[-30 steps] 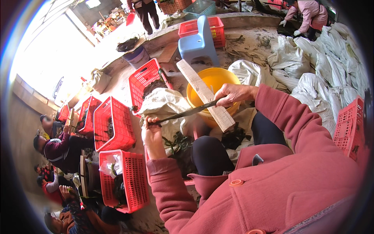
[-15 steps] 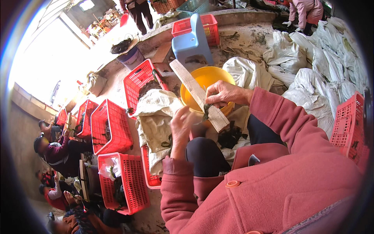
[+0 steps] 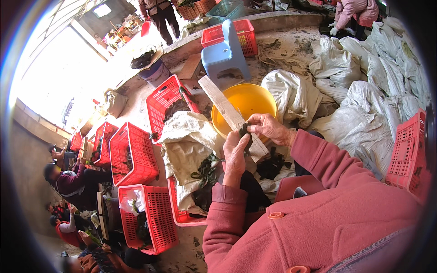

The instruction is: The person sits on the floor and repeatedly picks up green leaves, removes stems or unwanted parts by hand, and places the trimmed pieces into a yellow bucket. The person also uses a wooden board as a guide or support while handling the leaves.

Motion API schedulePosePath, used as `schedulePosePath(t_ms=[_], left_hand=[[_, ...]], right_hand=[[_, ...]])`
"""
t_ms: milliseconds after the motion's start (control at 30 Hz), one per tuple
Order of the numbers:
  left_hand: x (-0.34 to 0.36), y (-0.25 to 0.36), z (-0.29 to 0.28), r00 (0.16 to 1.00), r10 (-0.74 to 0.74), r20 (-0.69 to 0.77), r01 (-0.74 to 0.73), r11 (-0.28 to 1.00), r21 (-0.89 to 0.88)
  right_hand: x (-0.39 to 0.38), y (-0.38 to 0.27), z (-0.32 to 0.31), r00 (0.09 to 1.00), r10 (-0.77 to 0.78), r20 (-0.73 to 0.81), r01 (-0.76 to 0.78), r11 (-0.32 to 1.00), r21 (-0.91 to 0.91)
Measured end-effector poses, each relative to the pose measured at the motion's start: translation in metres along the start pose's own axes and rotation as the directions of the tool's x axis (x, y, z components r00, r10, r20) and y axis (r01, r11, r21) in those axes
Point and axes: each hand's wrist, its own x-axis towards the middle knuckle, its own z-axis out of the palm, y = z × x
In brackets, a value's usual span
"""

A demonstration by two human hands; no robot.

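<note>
My left hand (image 3: 235, 152) and my right hand (image 3: 267, 127) are close together, both closed on a small dark green bundle of leafy strip (image 3: 244, 130), possibly seaweed. The bundle is just over a pale wooden plank (image 3: 221, 102), which lies across a yellow bucket (image 3: 251, 98). A cream sack (image 3: 186, 131) drapes over a red crate (image 3: 182, 214) to my left, with dark green leaves (image 3: 205, 168) on it. More dark leaves (image 3: 269, 166) lie below the plank's near end. My fingers hide part of the bundle.
Red crates (image 3: 134, 157) line the left beside several seated co-workers (image 3: 75, 184). A blue plastic chair (image 3: 221, 57) and another crate (image 3: 246, 34) stand beyond the bucket. White sacks (image 3: 346, 111) pile at right near a crate (image 3: 405, 150). Two people stand or bend at back (image 3: 348, 16).
A second ago the dark strip was stretched between my separated hands. Now it is bunched, and my left hand has moved right and up to meet my right hand.
</note>
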Motion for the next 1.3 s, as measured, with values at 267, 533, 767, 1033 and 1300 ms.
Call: schedulePosePath(t_ms=[267, 533, 767, 1033, 1300], left_hand=[[0.001, -0.002, 0.001, 0.990, -0.118, -0.075, 0.100, 0.973, -0.208], [0.004, -0.004, 0.001, 0.993, -0.067, -0.093, 0.055, 0.990, -0.126], [0.005, -0.006, 0.002, 1.000, -0.025, -0.001, 0.024, 0.990, -0.137], [0.006, 0.027, 0.001, 0.998, -0.005, 0.059, 0.019, 0.970, -0.243], [0.017, 0.072, -0.012, 0.986, 0.161, -0.051, -0.165, 0.981, -0.102]], right_hand=[[0.001, 0.025, -0.002, 0.995, -0.020, -0.095, 0.039, 0.978, 0.203], [-0.005, 0.008, -0.008, 0.996, 0.085, 0.001, -0.084, 0.988, 0.128], [-0.005, 0.005, -0.002, 0.999, -0.044, 0.005, 0.042, 0.978, 0.206], [-0.014, -0.015, 0.001, 0.989, -0.133, -0.063, 0.136, 0.990, 0.037], [-0.009, -0.029, -0.015, 0.967, -0.195, -0.161, 0.230, 0.943, 0.241]])
